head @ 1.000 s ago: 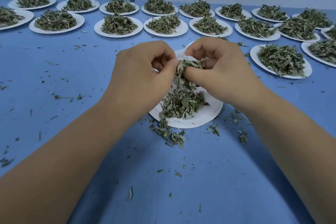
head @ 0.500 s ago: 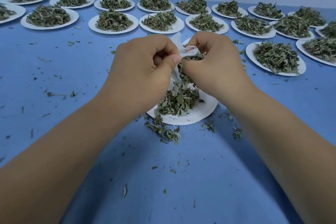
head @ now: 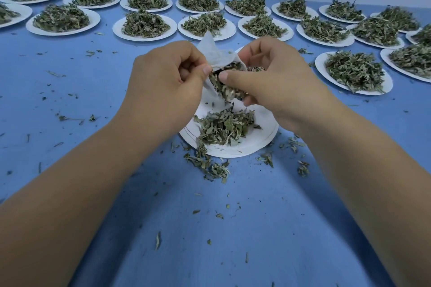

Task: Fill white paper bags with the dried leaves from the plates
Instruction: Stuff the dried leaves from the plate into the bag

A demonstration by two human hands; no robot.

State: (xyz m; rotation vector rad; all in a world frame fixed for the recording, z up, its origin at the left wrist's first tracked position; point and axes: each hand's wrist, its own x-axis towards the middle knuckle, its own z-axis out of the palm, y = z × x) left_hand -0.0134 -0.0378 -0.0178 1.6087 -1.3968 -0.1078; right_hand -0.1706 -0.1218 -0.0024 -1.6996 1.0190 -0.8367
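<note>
A small white paper bag (head: pixel 215 55) is held up over a white plate (head: pixel 254 144) in the middle of the blue table. My left hand (head: pixel 166 81) pinches the bag's left edge between thumb and fingers. My right hand (head: pixel 270 79) pinches a clump of dried leaves (head: pixel 222 86) at the bag's mouth, thumb on top. Dark green leaves show inside the opening. A loose pile of dried leaves (head: pixel 225 127) lies on the plate below the hands. My hands hide the bag's lower part.
Several white plates heaped with dried leaves stand in rows along the table's far side, such as one plate (head: pixel 144 35) behind the hands and another (head: pixel 387 81) at the right. Spilled leaves (head: pixel 210 165) lie just in front of the centre plate. A pale wall rises behind.
Both hands have lifted slightly and spread apart. The bag's white top flap now stands out above the hands, and its mouth with leaves inside has come into view.
</note>
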